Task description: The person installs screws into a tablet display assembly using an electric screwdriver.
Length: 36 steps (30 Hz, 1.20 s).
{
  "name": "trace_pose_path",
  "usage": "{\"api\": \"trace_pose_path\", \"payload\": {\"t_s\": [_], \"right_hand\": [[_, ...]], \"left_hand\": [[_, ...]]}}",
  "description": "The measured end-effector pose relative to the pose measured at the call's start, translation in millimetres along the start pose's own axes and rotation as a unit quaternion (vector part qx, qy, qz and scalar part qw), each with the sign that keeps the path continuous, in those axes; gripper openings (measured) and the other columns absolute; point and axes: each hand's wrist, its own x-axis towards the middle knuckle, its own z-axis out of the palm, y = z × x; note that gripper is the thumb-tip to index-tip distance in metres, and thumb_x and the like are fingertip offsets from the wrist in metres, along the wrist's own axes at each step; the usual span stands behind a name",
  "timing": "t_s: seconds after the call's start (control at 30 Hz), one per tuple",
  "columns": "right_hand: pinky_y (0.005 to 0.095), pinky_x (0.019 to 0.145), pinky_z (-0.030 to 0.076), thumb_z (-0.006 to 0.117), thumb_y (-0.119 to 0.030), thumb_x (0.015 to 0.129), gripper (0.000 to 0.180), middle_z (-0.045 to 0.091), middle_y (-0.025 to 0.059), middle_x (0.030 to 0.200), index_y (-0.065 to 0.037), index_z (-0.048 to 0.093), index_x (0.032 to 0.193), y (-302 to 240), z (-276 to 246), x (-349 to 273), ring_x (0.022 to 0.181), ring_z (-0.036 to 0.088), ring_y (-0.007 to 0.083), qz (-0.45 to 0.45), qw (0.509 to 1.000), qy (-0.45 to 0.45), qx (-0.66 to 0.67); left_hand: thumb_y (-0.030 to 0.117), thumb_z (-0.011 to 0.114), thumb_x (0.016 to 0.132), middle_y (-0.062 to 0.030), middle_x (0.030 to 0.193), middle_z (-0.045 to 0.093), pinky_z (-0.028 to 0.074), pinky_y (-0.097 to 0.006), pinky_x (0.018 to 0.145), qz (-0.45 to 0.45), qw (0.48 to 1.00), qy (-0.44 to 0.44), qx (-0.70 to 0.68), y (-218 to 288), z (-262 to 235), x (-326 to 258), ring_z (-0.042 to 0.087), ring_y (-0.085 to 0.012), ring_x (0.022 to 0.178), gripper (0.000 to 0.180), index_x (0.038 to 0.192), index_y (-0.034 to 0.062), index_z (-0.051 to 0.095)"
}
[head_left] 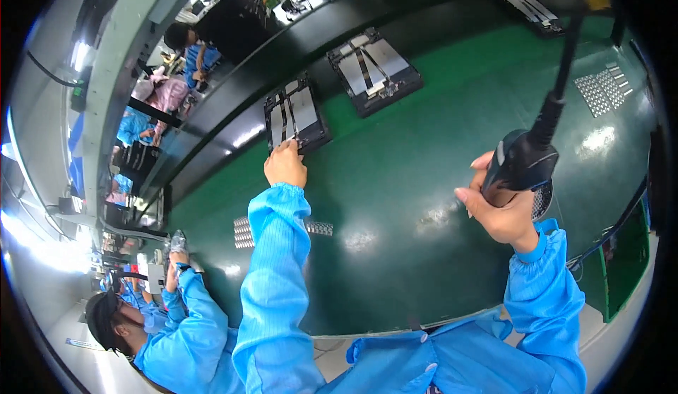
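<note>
My left hand [286, 166] reaches forward with its fingers closed on the near edge of an opened tablet [300, 111]. The tablet lies flat, with a silver battery area, dark ribbon strips and a black frame showing. My right hand [500, 214] is wrapped round a black corded tool [522, 161], whose thick cable rises from its top. The thumb and a finger show on the tool's left side; its working end is hidden. Behind the right wrist, part of a round speckled dish [542, 200] shows. Just beyond the left tablet lies a second opened tablet [374, 72].
A third opened device [531, 9] lies at the far right. Sheets of small metallic parts [604, 89] rest on the green bench [395, 267], with another sheet [244, 233] under my left forearm. A co-worker [180, 344] sits at left; a green bin [627, 274] stands at right.
</note>
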Motion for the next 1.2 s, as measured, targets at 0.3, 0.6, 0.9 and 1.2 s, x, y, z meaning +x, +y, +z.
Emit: {"api": "trace_pose_path", "payload": {"t_s": [0.3, 0.6, 0.9, 1.2], "right_hand": [[0.0245, 0.042, 0.029, 0.073, -0.003, 0.065, 0.026, 0.038, -0.0033, 0.049, -0.007, 0.047, 0.064, 6.3, 0.1, 7.0, 0.044, 0.034, 0.0061, 0.044, 0.998, 0.046, 0.026], [0.0221, 0.045, 0.035, 0.074, -0.006, 0.064, 0.026, 0.045, -0.0003, 0.05, -0.004, 0.055, 0.081, 12.1, -5.4, 6.6, 0.044, 0.043, 0.0079, 0.027, 0.997, 0.067, 0.038], [0.0172, 0.052, 0.04, 0.074, -0.009, 0.066, 0.037, 0.058, 0.0, 0.074, 0.001, 0.056, 0.096, -13.1, -16.6, 10.3, 0.064, 0.05, -0.0004, 0.08, 0.993, -0.03, 0.076], [0.0195, 0.043, 0.037, 0.078, -0.01, 0.061, 0.039, 0.053, -0.0008, 0.056, -0.001, 0.054, 0.09, -1.7, -11.4, 14.0, 0.046, 0.047, 0.0034, 0.035, 0.998, 0.051, 0.031]], "left_hand": [[0.007, 0.061, 0.065, -0.0172, 0.119, 0.054, 0.043, -0.04, 0.092, 0.132, 0.984, 0.014, -0.123, 51.4, 10.3, 21.0, 0.053, -0.0322, 0.107, 0.042, 0.107, 0.0032, 0.059], [0.046, 0.069, 0.071, -0.0167, 0.136, 0.037, 0.031, -0.051, 0.098, 0.117, 0.985, -0.065, -0.109, 123.9, 20.9, 79.7, 0.033, -0.032, 0.127, 0.082, 0.132, 0.0043, 0.035], [0.036, 0.078, 0.057, -0.0086, 0.137, 0.037, 0.029, -0.052, 0.1, 0.227, 0.971, 0.067, -0.037, 84.4, 16.4, 107.0, 0.035, -0.0283, 0.126, 0.082, 0.127, 0.0126, 0.042], [0.015, 0.066, 0.064, -0.0125, 0.134, 0.038, 0.027, -0.057, 0.1, 0.105, 0.993, -0.038, 0.024, 106.2, 9.5, 76.8, 0.03, -0.0316, 0.128, 0.062, 0.122, 0.0045, 0.046]]}}
